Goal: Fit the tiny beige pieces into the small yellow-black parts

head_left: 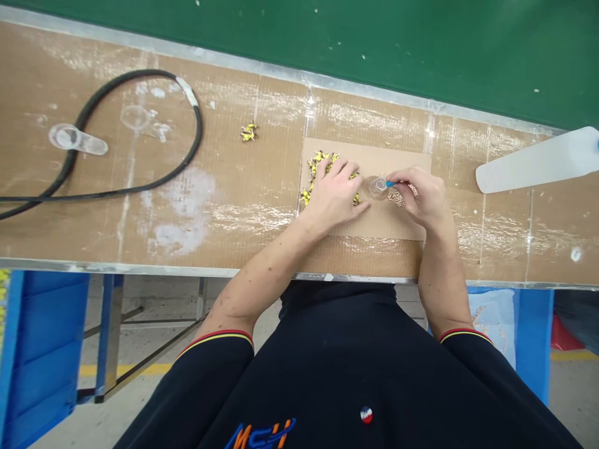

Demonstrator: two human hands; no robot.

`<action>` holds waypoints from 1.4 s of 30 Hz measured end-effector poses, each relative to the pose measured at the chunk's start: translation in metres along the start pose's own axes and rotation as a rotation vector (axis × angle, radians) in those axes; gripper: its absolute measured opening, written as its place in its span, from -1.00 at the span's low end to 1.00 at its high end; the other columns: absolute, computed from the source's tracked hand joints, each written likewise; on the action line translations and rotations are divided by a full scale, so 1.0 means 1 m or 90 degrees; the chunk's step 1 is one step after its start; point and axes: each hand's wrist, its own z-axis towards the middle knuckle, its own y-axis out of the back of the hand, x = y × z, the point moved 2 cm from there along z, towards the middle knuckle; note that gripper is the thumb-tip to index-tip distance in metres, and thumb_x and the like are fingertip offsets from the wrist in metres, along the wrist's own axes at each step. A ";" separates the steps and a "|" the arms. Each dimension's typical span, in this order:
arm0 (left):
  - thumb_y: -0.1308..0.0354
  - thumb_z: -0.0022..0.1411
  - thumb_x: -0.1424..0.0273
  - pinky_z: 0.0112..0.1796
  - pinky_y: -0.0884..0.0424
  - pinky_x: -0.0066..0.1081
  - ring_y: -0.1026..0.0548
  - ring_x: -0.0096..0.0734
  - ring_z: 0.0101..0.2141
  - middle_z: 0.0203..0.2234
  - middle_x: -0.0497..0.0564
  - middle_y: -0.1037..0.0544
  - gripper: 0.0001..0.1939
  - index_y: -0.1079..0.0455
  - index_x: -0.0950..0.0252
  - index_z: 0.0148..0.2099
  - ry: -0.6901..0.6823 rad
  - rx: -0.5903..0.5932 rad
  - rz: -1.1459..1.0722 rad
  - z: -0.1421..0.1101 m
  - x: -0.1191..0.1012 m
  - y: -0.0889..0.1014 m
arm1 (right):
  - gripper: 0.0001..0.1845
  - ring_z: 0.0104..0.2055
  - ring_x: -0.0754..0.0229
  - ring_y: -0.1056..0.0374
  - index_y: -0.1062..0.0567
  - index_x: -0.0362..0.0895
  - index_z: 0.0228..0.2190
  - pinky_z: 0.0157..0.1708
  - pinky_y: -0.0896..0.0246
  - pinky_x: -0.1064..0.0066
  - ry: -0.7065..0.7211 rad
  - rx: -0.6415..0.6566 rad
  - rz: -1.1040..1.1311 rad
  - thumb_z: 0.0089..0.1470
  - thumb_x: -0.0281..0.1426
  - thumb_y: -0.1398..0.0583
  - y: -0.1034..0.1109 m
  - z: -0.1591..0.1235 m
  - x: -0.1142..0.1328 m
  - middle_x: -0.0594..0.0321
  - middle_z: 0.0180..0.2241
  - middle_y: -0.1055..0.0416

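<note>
So the cardboard sheet (374, 226) is where it's all happening. The right hand (421, 192) has a little blue stick (389, 183) pinched between thumb and finger, right at a small clear cup (377, 186) just right of the sheet's middle. Can't tell if the tip is inside the cup or only at its rim. The left hand (334, 190) is loosely spread over the yellow-and-black pieces (305, 195) on the sheet's left part; no way to see whether it's gripping one.

Biggest worry, imo: the cup looks light, so a sideways push from the stick could tip it onto the sheet. Those pale little bits (397, 199) on the sheet's right half sit partly under the right hand, so a dragging palm could scatter them. Same deal with the yellow pieces and the left fingers.

Around it: a stray yellow clump (249, 132) off the sheet's upper left, a looped black cable (200, 128) with a clear plastic holder (93, 144) farther left, and a white bottle (533, 165) off to the right. None of that blocks the sheet; the hands themselves are what's in the way.
</note>
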 end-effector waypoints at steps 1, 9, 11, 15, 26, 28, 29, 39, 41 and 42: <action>-0.20 0.28 0.17 0.26 -0.17 0.24 -0.39 0.15 0.21 0.15 0.21 -0.53 -0.61 -0.56 0.23 0.05 -0.001 0.000 0.002 0.000 0.000 0.000 | -0.79 -0.16 0.07 -0.58 -0.58 0.02 -0.23 -0.10 -0.52 0.15 0.000 0.003 0.003 0.30 -0.43 -0.13 0.000 0.000 0.000 0.23 -0.23 -0.68; -0.20 0.28 0.15 0.26 -0.19 0.23 -0.40 0.12 0.20 0.14 0.22 -0.53 -0.61 -0.56 0.24 0.04 -0.008 -0.002 0.021 0.000 0.001 -0.001 | -0.78 -0.18 0.09 -0.58 -0.56 0.01 -0.25 -0.13 -0.50 0.17 0.014 -0.004 0.004 0.28 -0.47 -0.13 0.001 -0.001 0.000 0.24 -0.24 -0.68; -0.20 0.28 0.15 0.26 -0.19 0.23 -0.40 0.11 0.19 0.14 0.20 -0.53 -0.62 -0.56 0.23 0.04 -0.008 -0.005 0.019 0.000 0.000 0.000 | -0.79 -0.18 0.08 -0.57 -0.56 0.02 -0.24 -0.13 -0.50 0.17 0.010 -0.002 0.001 0.29 -0.45 -0.13 0.000 -0.001 0.000 0.24 -0.23 -0.67; -0.20 0.29 0.16 0.27 -0.17 0.22 -0.40 0.13 0.21 0.15 0.22 -0.53 -0.61 -0.56 0.26 0.06 -0.001 0.005 0.016 0.000 0.000 0.001 | -0.81 -0.19 0.09 -0.57 -0.57 0.01 -0.23 -0.14 -0.49 0.19 0.036 -0.025 0.004 0.30 -0.45 -0.15 0.000 -0.001 0.000 0.24 -0.24 -0.67; -0.21 0.29 0.15 0.26 -0.18 0.22 -0.41 0.13 0.20 0.15 0.22 -0.54 -0.60 -0.56 0.27 0.05 -0.002 -0.003 0.019 0.000 0.000 0.000 | -0.80 -0.18 0.09 -0.57 -0.58 -0.01 -0.21 -0.13 -0.51 0.19 0.043 -0.023 0.018 0.29 -0.47 -0.16 0.000 -0.001 -0.002 0.22 -0.23 -0.67; -0.21 0.29 0.15 0.27 -0.18 0.21 -0.41 0.12 0.20 0.15 0.22 -0.53 -0.60 -0.56 0.27 0.05 -0.003 -0.002 0.024 0.000 0.000 -0.001 | -0.81 -0.17 0.08 -0.57 -0.58 -0.01 -0.21 -0.12 -0.51 0.19 0.042 -0.019 0.019 0.29 -0.47 -0.16 0.000 -0.001 -0.001 0.22 -0.23 -0.67; -0.21 0.29 0.15 0.27 -0.18 0.20 -0.41 0.12 0.20 0.15 0.22 -0.53 -0.60 -0.56 0.27 0.05 -0.003 -0.001 0.026 0.000 0.000 -0.001 | -0.81 -0.17 0.08 -0.57 -0.58 -0.01 -0.21 -0.12 -0.51 0.18 0.038 -0.013 0.020 0.29 -0.47 -0.16 0.000 -0.001 -0.001 0.22 -0.23 -0.67; -0.22 0.29 0.16 0.27 -0.19 0.21 -0.42 0.13 0.20 0.15 0.24 -0.54 -0.60 -0.55 0.30 0.05 -0.007 -0.003 0.030 0.000 -0.001 0.000 | -0.79 -0.18 0.10 -0.58 -0.56 -0.01 -0.23 -0.14 -0.50 0.20 0.043 -0.009 0.000 0.29 -0.49 -0.14 0.000 -0.001 0.000 0.23 -0.24 -0.67; -0.23 0.29 0.15 0.27 -0.19 0.21 -0.42 0.13 0.20 0.15 0.24 -0.54 -0.60 -0.55 0.30 0.05 -0.009 -0.001 0.032 0.000 -0.001 0.000 | -0.79 -0.20 0.11 -0.58 -0.56 -0.01 -0.22 -0.16 -0.51 0.21 0.049 -0.012 0.001 0.28 -0.50 -0.14 0.001 -0.001 0.000 0.23 -0.24 -0.67; -0.23 0.28 0.16 0.26 -0.19 0.21 -0.42 0.13 0.20 0.15 0.24 -0.54 -0.60 -0.55 0.30 0.04 -0.010 -0.002 0.032 0.000 -0.001 0.000 | -0.78 -0.20 0.12 -0.58 -0.56 -0.01 -0.22 -0.16 -0.51 0.22 0.052 -0.016 0.001 0.28 -0.51 -0.14 0.001 -0.001 0.000 0.24 -0.24 -0.67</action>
